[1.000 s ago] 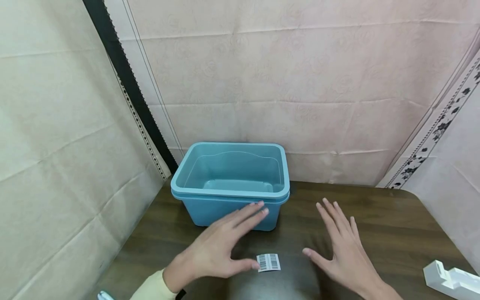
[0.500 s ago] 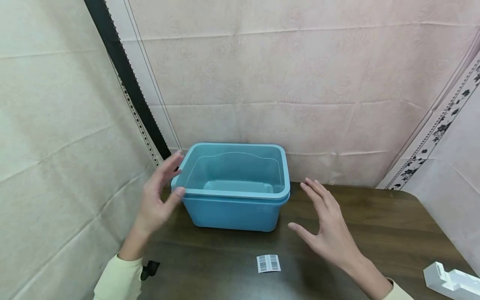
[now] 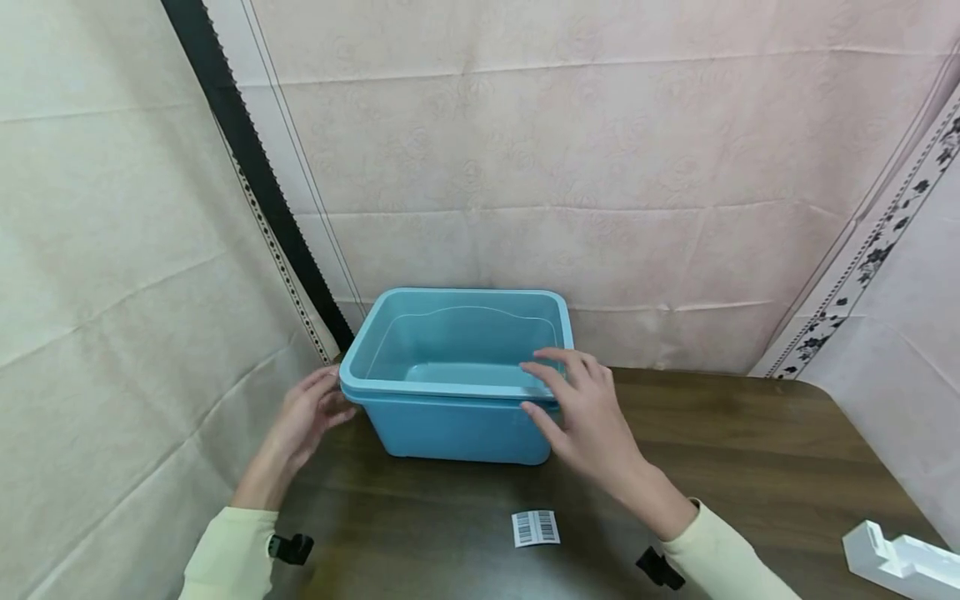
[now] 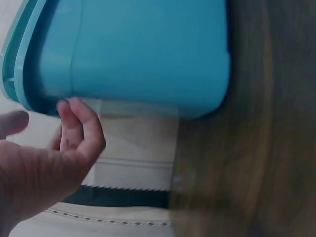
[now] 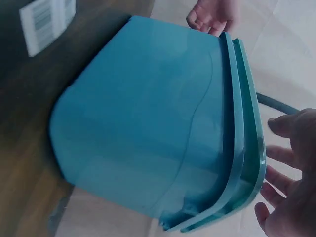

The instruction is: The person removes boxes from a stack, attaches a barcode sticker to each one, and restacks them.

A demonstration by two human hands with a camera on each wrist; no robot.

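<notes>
A blue plastic tub [image 3: 457, 427] stands on the dark wooden table, with a double rim that looks like two tubs nested together. At its left end my left hand [image 3: 300, 421] has loosely bent fingers right at the underside of the rim. The left wrist view shows those fingertips [image 4: 74, 106] close below the rim, the thumb spread apart from them. My right hand [image 3: 588, 417] reaches over the tub's front right corner, thumb and fingers spread. In the right wrist view, its fingers [image 5: 279, 180] overlap the rim [image 5: 254, 118].
A white barcode label [image 3: 536, 528] lies on the table [image 3: 720, 467] in front of the tub. At the right edge sits a white notched block [image 3: 903, 560]. Pale cloth [image 3: 600, 167] hangs behind and on both sides.
My left hand went from in front of the tub out to its left end, then in under the rim. The right hand moved left to the tub's right front corner.
</notes>
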